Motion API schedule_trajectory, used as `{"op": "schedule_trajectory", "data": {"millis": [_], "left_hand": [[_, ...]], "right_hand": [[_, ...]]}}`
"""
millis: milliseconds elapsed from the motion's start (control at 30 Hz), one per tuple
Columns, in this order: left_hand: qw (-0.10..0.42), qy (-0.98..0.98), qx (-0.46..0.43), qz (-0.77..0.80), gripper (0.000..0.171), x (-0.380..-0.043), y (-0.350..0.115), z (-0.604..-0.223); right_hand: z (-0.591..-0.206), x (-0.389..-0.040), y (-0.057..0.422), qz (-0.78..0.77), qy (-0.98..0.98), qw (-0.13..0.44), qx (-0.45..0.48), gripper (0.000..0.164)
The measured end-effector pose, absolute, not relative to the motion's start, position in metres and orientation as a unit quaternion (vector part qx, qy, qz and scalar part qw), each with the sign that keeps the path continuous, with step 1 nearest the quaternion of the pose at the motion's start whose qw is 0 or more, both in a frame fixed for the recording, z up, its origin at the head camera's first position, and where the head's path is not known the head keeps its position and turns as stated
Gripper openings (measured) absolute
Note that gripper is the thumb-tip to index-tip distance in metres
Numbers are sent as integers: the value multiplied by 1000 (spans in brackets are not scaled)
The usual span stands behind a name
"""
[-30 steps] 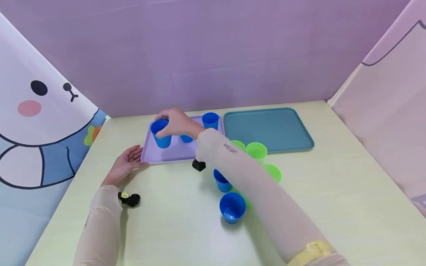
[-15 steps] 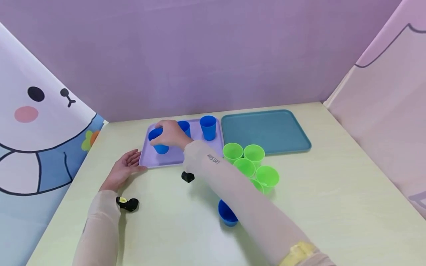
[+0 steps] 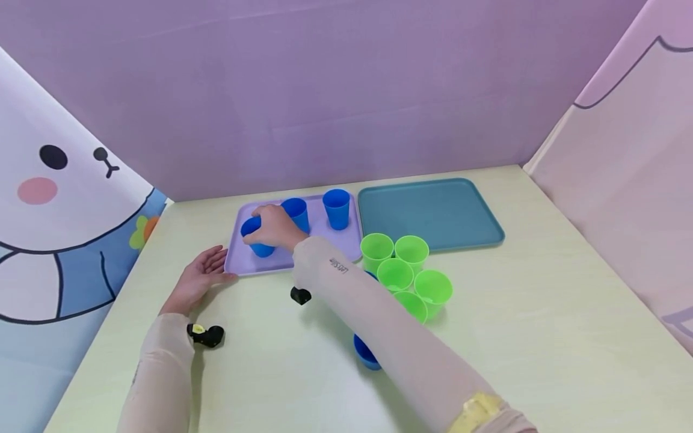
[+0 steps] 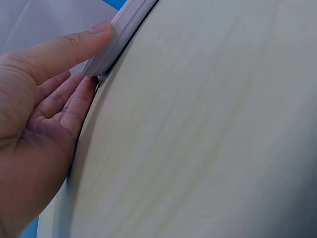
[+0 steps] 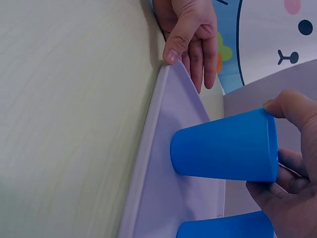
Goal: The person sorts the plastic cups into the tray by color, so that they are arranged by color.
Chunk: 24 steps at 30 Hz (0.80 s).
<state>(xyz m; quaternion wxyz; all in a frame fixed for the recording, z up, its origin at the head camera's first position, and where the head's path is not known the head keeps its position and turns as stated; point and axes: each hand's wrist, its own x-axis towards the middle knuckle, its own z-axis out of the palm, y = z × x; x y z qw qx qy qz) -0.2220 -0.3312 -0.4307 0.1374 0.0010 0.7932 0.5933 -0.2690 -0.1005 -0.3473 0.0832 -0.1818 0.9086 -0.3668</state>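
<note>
My right hand grips a blue cup by its rim, thumb on one side and fingers on the other. In the right wrist view the base of that cup is right at the surface of the lilac tray. Two more blue cups stand upright on this tray, a middle cup partly behind my hand and a right-hand cup near the far edge. My left hand is at the tray's near left corner, its thumb resting on the rim and its other fingers extended beside the corner.
A teal tray lies to the right of the lilac one. Several green cups stand clustered in front of it. Near my right sleeve is a blue cup, partly covered; another blue rim peeks out behind the sleeve.
My right hand has lowered the blue cup onto the left part of the lilac tray. The left hand stays at the corner. The head view has shifted slightly.
</note>
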Motion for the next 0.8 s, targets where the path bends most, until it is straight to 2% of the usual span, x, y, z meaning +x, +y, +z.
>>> {"op": "schedule_trajectory", "data": {"millis": [800], "left_hand": [[133,797,-3,589,92,-219,-330,-430]], "right_hand": [[-340,-265,-96,-398,889,81,-210,68]]}}
